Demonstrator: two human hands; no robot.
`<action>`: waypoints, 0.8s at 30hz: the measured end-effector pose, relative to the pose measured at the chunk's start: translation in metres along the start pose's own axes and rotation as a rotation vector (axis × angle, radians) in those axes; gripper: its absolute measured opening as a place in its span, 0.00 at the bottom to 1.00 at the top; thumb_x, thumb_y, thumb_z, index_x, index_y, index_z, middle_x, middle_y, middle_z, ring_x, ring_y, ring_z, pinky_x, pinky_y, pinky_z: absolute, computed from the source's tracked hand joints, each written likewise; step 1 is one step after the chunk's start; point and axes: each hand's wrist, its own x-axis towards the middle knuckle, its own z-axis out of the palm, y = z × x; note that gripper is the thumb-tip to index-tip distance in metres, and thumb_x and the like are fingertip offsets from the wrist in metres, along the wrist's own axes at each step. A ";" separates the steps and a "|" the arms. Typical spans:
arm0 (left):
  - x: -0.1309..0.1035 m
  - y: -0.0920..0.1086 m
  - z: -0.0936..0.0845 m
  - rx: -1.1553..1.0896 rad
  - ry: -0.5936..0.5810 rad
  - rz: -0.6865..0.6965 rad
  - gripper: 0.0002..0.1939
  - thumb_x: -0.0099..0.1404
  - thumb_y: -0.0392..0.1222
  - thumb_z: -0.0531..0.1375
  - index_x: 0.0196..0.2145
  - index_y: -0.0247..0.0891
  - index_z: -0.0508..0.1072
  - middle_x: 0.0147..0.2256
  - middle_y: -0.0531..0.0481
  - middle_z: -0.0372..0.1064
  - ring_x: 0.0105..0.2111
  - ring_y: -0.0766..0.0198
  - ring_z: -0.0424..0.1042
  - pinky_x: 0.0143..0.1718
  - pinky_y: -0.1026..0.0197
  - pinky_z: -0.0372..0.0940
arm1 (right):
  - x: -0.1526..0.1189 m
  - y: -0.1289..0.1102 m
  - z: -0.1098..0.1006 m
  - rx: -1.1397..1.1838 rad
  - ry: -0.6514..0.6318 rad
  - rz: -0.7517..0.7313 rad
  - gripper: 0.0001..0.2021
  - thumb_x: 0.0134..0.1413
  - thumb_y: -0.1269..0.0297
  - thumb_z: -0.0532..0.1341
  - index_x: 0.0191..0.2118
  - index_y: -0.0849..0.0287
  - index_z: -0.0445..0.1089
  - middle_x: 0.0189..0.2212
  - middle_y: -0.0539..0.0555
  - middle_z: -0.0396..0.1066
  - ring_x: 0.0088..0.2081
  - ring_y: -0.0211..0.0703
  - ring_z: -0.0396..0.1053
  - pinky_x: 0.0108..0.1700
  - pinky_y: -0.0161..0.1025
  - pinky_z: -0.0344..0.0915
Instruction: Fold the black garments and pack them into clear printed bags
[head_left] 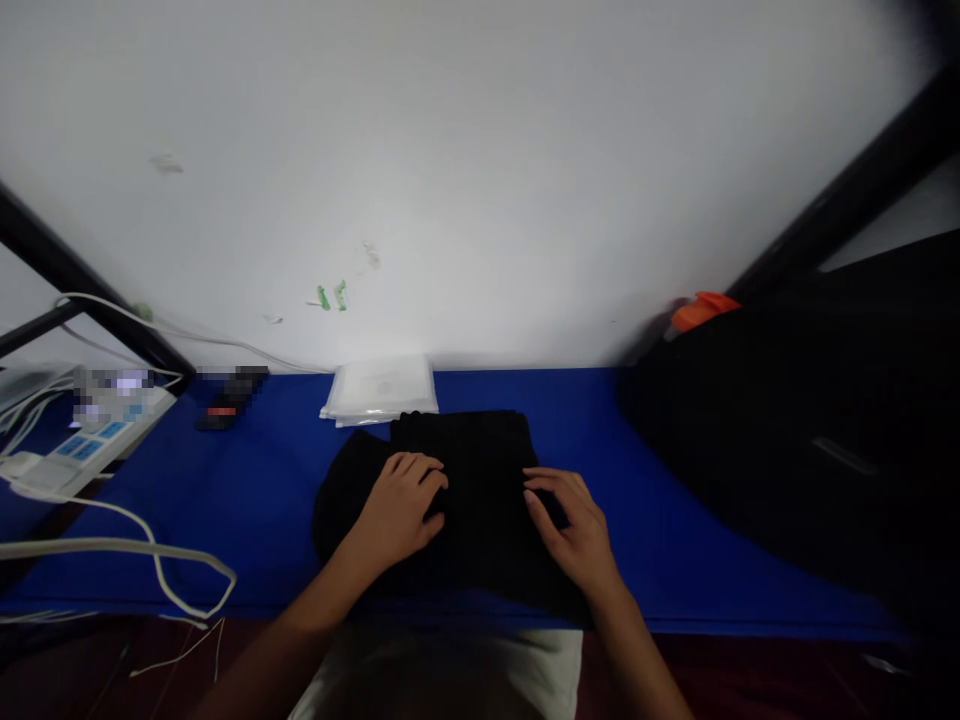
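Observation:
Black folded cloth (pixel 480 500), which looks like a garment though its exact kind is hard to make out, lies on the blue surface in front of me. My left hand (pixel 401 505) rests on the left part of it, palm down, with the fingers slightly bent and apart. At the cloth's right edge is my right hand (pixel 566 520), its fingertips and thumb touching the fabric, fingers loosely spread. A rounded part of the black fabric bulges out to the left beneath my left wrist.
Flat clear plastic packets (pixel 382 388) lie behind the cloth against the white wall. A power strip (pixel 97 440) with white cables (pixel 157 550) and a dark blurred object (pixel 232 398) are left. A big black bag-like shape (pixel 795 430) and an orange item (pixel 703 310) fill the right.

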 end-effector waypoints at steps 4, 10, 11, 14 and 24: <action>-0.003 0.009 0.000 -0.169 0.122 0.055 0.15 0.56 0.29 0.61 0.41 0.40 0.72 0.48 0.44 0.70 0.50 0.53 0.69 0.53 0.47 0.62 | 0.008 -0.019 0.000 -0.029 -0.202 -0.096 0.31 0.51 0.59 0.68 0.60 0.53 0.59 0.59 0.62 0.62 0.58 0.58 0.61 0.55 0.58 0.64; 0.000 -0.005 -0.017 -0.389 -0.041 0.163 0.16 0.62 0.45 0.65 0.48 0.45 0.73 0.50 0.45 0.70 0.51 0.56 0.69 0.55 0.52 0.63 | 0.010 -0.035 0.008 0.022 -0.401 -0.272 0.20 0.45 0.78 0.59 0.46 0.56 0.65 0.57 0.61 0.65 0.60 0.57 0.61 0.57 0.59 0.62; 0.003 -0.018 -0.022 -0.386 -0.049 0.126 0.17 0.62 0.48 0.64 0.49 0.45 0.73 0.50 0.45 0.70 0.51 0.56 0.69 0.55 0.52 0.63 | 0.009 -0.036 0.008 0.049 -0.404 -0.279 0.20 0.44 0.79 0.59 0.45 0.56 0.64 0.55 0.61 0.67 0.59 0.56 0.62 0.57 0.58 0.62; 0.017 -0.071 -0.034 -0.163 0.101 -0.087 0.12 0.70 0.47 0.54 0.45 0.42 0.73 0.46 0.45 0.72 0.48 0.57 0.71 0.53 0.53 0.64 | 0.006 -0.039 0.005 0.108 -0.412 -0.256 0.21 0.38 0.79 0.57 0.42 0.54 0.61 0.54 0.61 0.68 0.59 0.57 0.63 0.55 0.58 0.63; 0.034 -0.162 -0.043 0.158 0.028 -0.239 0.07 0.63 0.38 0.55 0.38 0.41 0.73 0.30 0.47 0.72 0.32 0.56 0.71 0.39 0.57 0.63 | -0.009 -0.043 0.007 0.108 -0.577 -0.077 0.36 0.28 0.82 0.52 0.51 0.53 0.59 0.61 0.60 0.62 0.62 0.52 0.61 0.58 0.53 0.64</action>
